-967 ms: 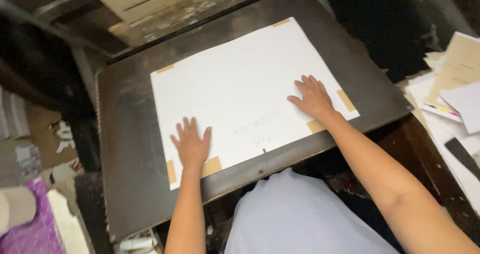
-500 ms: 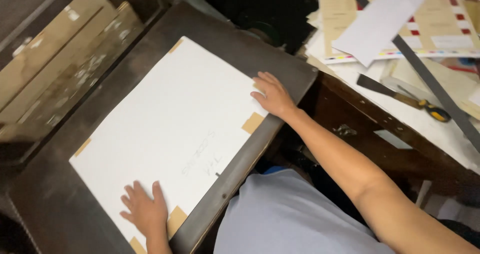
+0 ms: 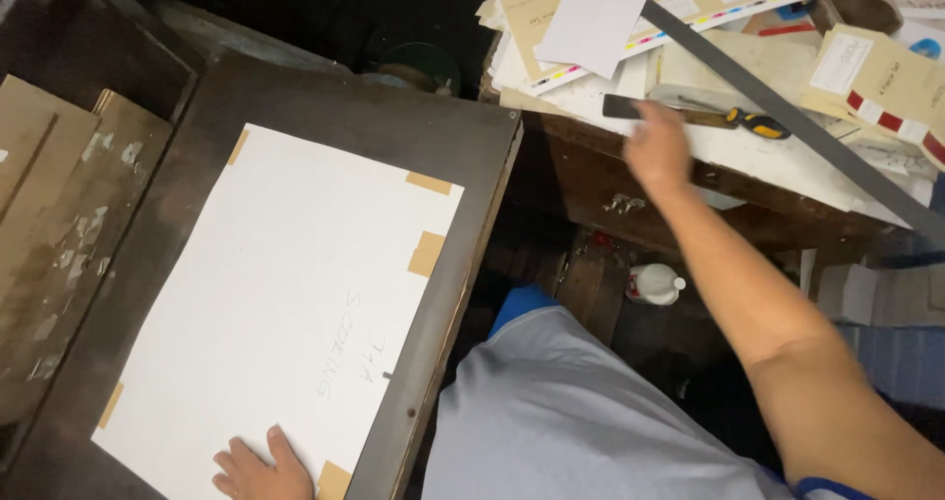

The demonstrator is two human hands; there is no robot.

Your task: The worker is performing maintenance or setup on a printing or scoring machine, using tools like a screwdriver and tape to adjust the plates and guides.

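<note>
A large white sheet lies on a dark wooden board, held at its edges by tan tape pieces. Faint pencil writing shows near its lower edge. My left hand rests flat on the sheet's near corner, fingers spread. My right hand, blurred by motion, is stretched out over the cluttered bench to the right. Its fingers are at a flat black strip that leads to a tool with a yellow and black handle. It holds nothing that I can see.
A long grey metal ruler lies slantwise over piles of printed cards and papers on the bench. Worn wooden boards lean at the left. A small white bottle lies on the floor under the bench.
My right hand has lifted off the sheet's taped edge and swung right to the bench. The view has turned right. My left hand stays on the sheet.
</note>
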